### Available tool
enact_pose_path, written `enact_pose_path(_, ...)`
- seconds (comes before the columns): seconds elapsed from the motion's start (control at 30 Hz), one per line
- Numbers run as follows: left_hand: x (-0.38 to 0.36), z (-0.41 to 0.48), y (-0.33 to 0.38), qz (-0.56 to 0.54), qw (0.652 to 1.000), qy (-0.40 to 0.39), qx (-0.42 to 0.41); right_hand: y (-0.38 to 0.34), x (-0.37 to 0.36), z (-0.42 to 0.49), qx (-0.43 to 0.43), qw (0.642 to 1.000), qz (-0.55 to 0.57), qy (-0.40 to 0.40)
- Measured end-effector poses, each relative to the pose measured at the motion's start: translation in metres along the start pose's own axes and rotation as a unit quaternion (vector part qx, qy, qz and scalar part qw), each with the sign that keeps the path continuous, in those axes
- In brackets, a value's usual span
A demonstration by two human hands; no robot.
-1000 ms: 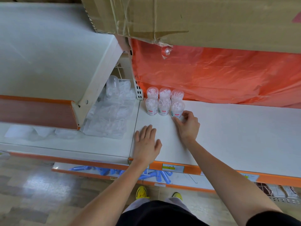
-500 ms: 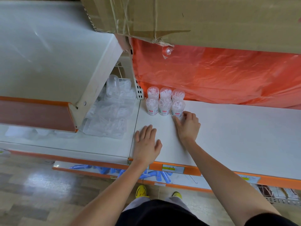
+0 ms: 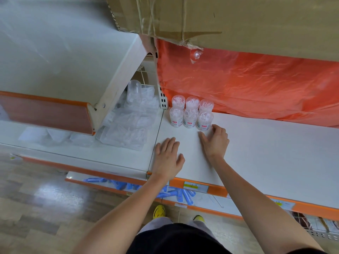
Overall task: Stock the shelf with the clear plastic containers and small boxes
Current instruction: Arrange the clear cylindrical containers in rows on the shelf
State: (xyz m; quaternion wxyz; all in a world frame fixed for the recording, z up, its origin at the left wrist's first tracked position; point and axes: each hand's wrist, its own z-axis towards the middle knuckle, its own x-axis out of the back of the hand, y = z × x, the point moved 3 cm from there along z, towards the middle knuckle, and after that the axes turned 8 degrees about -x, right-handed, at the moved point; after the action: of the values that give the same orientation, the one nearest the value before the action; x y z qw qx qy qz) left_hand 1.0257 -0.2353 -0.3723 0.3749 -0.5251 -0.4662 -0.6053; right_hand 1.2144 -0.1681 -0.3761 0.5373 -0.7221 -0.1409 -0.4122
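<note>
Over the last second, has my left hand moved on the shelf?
No. The left hand rests flat on the white shelf at the same spot beside the seam between boards, as far from the clear containers as before.

Clear containers: 6, in 2 rows x 3, centre of frame. Cardboard box: 1, top. Orange plastic sheet: 1, centre right. Grips: 2, i.e. left grip and right grip. Yellow shoes: 2, bottom centre. Blue tubes on lower shelf: several, exact no. unclear. Clear packs, left of centre: a heap, can't count.
</note>
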Motion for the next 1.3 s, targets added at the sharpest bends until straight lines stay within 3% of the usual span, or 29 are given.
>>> enact_pose_path(0.1, 0.002, -0.001, 0.001, -0.005, 1.000, -0.006, 0.004, 0.004, 0.007, -0.014, -0.006, 0.999, 0.042, -0.023)
enact_pose_path(0.27, 0.006, -0.001, 0.004, -0.009, 1.000, 0.011, 0.008, 0.013, 0.012, -0.054, 0.060, 0.996, 0.052, -0.039)
enact_pose_path(0.53, 0.011, -0.009, 0.007, -0.024, 0.999, -0.029, 0.039, 0.011, 0.010, -0.077, 0.127, 0.987, -0.021, -0.100)
enact_pose_path(0.8, 0.046, -0.038, -0.027, -0.012, 0.999, 0.019, -0.027, -0.013, 0.013, -0.117, 0.154, 0.975, -0.103, -0.126)
enact_pose_path(1.07, 0.099, -0.100, -0.119, -0.060, 0.991, 0.115, -0.035, -0.098, -0.013, -0.178, 0.168, 0.975, -0.109, -0.100)
enact_pose_path(1.3, 0.122, -0.167, -0.244, -0.034, 0.993, 0.113, 0.002, -0.183, -0.059, -0.234, 0.199, 0.973, -0.099, -0.066)
